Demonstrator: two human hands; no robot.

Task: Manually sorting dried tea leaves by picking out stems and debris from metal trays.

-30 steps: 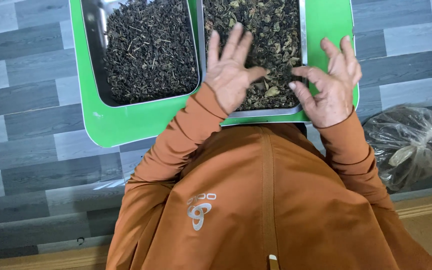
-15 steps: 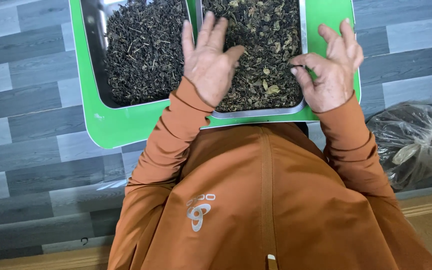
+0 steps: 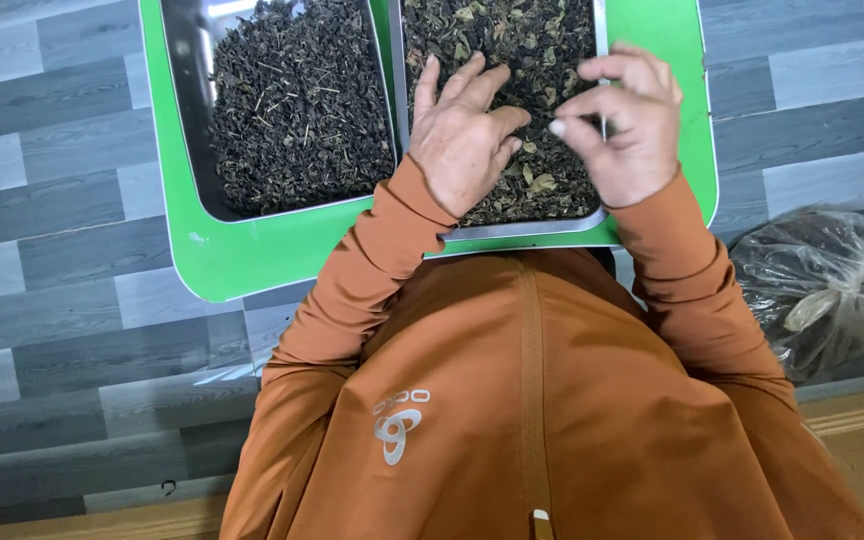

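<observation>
Only package around is a clear plastic bag [image 3: 820, 290] tied shut at the top, sitting on the grey plank floor [image 3: 62, 190] at the right edge of the frame, something pale and dried inside it. No labels or signs anywhere, apart from a small white logo on the front of the orange jacket [image 3: 522, 420].

Up top there's a big green tray [image 3: 252, 255] carrying two metal pans side by side. The left pan [image 3: 187, 120] is heaped with dark, fine dried leaves. The right pan [image 3: 527, 228] has coarser dried leaves [image 3: 522, 50], with some lighter greenish bits mixed in.

Left hand [image 3: 462, 140] lies flat on the leaves in the right pan, fingers [image 3: 430, 85] loosely spread and stretched forward, palm down. Right hand [image 3: 622, 125] is lifted a bit over that pan's right rim, fingers curled in, thumb and forefinger pinched together on something tiny. Can't tell what it is, too small.
</observation>
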